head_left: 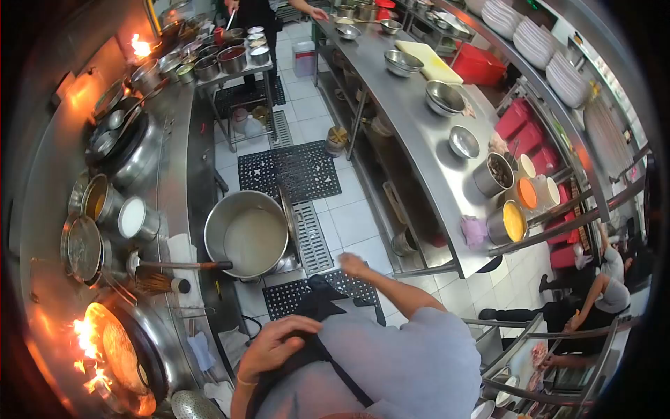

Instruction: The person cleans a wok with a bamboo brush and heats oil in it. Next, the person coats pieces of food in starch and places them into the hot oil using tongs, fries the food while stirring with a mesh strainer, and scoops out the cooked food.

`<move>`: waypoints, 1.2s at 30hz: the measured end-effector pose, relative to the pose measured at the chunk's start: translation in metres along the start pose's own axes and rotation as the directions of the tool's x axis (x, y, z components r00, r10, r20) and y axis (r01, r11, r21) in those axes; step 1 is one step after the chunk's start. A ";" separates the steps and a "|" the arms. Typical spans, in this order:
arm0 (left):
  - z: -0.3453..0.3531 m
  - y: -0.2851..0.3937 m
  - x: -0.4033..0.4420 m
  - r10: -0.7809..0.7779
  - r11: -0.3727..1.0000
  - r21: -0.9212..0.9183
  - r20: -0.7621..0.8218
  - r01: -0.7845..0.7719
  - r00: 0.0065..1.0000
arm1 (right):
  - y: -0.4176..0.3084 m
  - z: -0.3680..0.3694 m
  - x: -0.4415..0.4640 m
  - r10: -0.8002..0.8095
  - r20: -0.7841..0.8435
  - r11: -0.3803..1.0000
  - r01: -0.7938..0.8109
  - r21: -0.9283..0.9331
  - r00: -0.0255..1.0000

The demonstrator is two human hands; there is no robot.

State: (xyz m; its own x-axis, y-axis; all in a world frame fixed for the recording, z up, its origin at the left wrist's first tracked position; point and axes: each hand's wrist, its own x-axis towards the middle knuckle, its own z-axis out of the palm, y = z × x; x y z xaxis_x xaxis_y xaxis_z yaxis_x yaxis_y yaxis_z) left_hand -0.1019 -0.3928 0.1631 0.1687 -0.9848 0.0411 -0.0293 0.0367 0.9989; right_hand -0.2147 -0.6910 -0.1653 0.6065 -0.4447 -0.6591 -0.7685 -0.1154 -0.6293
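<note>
At the lower centre, my left hand is held in front of the dark apron, its fingers partly spread and nothing visible in them. My right hand reaches forward over the floor mat, fingers curled; whether it holds anything is too small to make out. Ahead of both hands stands a large steel pot with cloudy liquid inside. Left of it a ladle with a dark handle lies across the counter. Flames rise around a wok at the lower left.
A steel work table with bowls and a container of yellow liquid runs along the right. Perforated mats and a floor drain lie between the counters. Other people stand at the top and lower right.
</note>
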 end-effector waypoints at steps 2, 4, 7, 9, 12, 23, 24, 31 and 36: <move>0.008 -0.007 0.042 0.054 0.998 -0.045 0.219 -0.045 0.974 | 0.069 -0.033 0.030 -0.514 -0.452 0.854 0.386 -0.349 0.729; 0.019 -0.012 0.081 0.131 0.989 -0.121 0.397 -0.090 0.908 | 0.078 -0.076 0.019 -0.339 -0.628 0.940 0.218 -0.264 0.700; 0.039 -0.007 0.124 0.172 0.979 -0.187 0.516 -0.085 0.839 | 0.089 -0.126 -0.015 -0.360 -0.802 0.930 0.120 -0.347 0.477; 0.048 -0.015 0.137 0.200 0.964 -0.261 0.560 -0.058 0.804 | 0.078 -0.165 -0.053 -0.396 -0.854 0.918 0.149 -0.367 0.338; 0.053 -0.028 0.153 0.213 0.946 -0.325 0.602 -0.007 0.769 | 0.099 -0.218 -0.089 -0.371 -0.877 0.867 -0.226 -0.445 0.304; 0.095 -0.023 0.215 0.176 0.942 -0.329 0.651 0.066 0.738 | 0.160 -0.261 -0.120 -0.090 -0.968 0.809 -0.550 -0.209 0.236; 0.099 -0.025 0.219 0.180 0.928 -0.357 0.679 0.106 0.712 | 0.162 -0.262 -0.119 -0.092 -0.966 0.811 -0.544 -0.214 0.242; 0.126 -0.040 0.206 0.150 0.863 -0.429 0.720 0.265 0.678 | 0.162 -0.258 -0.122 -0.137 -0.965 0.820 -0.521 -0.238 0.225; 0.161 -0.025 0.179 0.194 0.839 -0.467 0.737 0.280 0.648 | 0.155 -0.256 -0.129 -0.087 -0.967 0.844 -0.499 -0.199 0.239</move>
State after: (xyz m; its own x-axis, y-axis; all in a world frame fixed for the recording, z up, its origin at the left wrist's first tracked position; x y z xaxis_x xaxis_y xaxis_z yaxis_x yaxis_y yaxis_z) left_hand -0.2297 -0.5973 0.1415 -0.6224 -0.7558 0.2032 0.4825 -0.1661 0.8600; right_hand -0.4649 -0.8792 -0.0723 0.0149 -0.9552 0.2956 -0.9913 -0.0527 -0.1202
